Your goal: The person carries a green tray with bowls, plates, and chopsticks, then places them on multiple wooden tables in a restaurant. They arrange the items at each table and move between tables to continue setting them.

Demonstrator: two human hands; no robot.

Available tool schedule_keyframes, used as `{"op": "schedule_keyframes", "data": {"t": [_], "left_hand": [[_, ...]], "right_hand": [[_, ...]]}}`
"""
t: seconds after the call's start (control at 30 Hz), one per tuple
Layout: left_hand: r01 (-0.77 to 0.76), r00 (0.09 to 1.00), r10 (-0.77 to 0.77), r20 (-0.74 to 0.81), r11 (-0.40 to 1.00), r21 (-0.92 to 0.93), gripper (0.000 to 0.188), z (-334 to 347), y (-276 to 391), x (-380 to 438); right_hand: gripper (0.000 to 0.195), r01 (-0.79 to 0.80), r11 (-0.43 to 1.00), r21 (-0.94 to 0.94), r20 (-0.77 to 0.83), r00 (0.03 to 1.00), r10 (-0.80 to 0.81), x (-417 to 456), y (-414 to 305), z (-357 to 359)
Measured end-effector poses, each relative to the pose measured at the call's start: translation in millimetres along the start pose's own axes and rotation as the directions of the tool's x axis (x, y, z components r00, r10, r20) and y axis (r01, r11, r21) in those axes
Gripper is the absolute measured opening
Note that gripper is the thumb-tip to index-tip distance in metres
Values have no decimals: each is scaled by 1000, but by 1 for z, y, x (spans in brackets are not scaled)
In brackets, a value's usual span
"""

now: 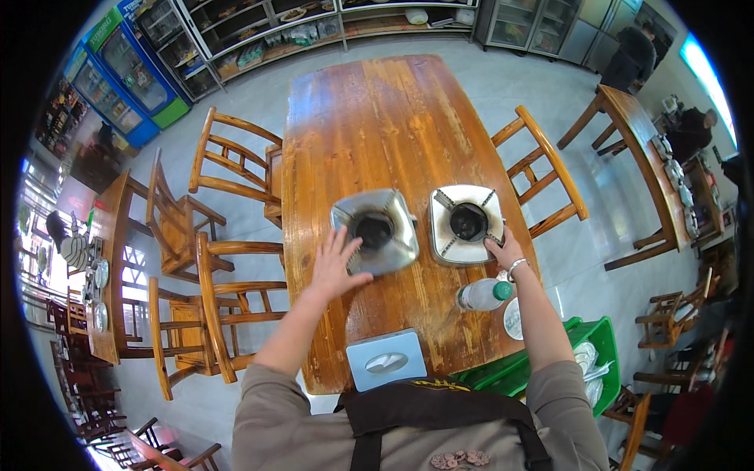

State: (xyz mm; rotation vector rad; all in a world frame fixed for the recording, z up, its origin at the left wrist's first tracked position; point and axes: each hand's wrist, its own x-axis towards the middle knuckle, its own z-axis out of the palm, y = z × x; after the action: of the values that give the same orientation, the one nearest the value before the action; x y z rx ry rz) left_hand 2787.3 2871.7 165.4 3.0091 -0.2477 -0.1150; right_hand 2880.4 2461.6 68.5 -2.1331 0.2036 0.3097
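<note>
Two square metal tabletop stoves stand side by side on a worn wooden table. My left hand lies spread over the near left corner of the left stove, which looks slightly blurred. My right hand grips the near right corner of the right stove, thumb on its top plate. Both stoves have dark round burner openings and pot supports. Below my right hand, a clear bottle with a green cap stands beside a white round object, partly covered by my forearm.
A light blue tissue box sits at the table's near edge. Right of it is a green plastic crate holding wrapped dishes. Wooden chairs flank the table. Drink fridges and shelving line the far side; people are at right.
</note>
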Motion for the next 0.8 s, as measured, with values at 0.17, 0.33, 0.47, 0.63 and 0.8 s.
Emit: {"op": "schedule_keyframes", "data": {"t": [0.17,0.33,0.47,0.63,0.8], "left_hand": [[38,988,-51,-147,995,-88,88,12,-52,99],[53,992,-63,-110,994,-95,84,8,-42,190],[10,998,-15,-58,996,-93,83,7,-16,225],[136,989,-137,-59,990,-23,98,8,6,233],[37,954,-174,-246,878,-477,102,7,4,146]], "right_hand": [[77,99,995,-21,28,995,-99,-1,-9,5],[73,153,988,-24,67,986,-151,0,-23,21],[79,132,980,-148,106,988,-117,10,-46,32],[80,137,983,-123,102,987,-125,24,-43,41],[66,56,952,301,162,981,-108,0,-20,34]]}}
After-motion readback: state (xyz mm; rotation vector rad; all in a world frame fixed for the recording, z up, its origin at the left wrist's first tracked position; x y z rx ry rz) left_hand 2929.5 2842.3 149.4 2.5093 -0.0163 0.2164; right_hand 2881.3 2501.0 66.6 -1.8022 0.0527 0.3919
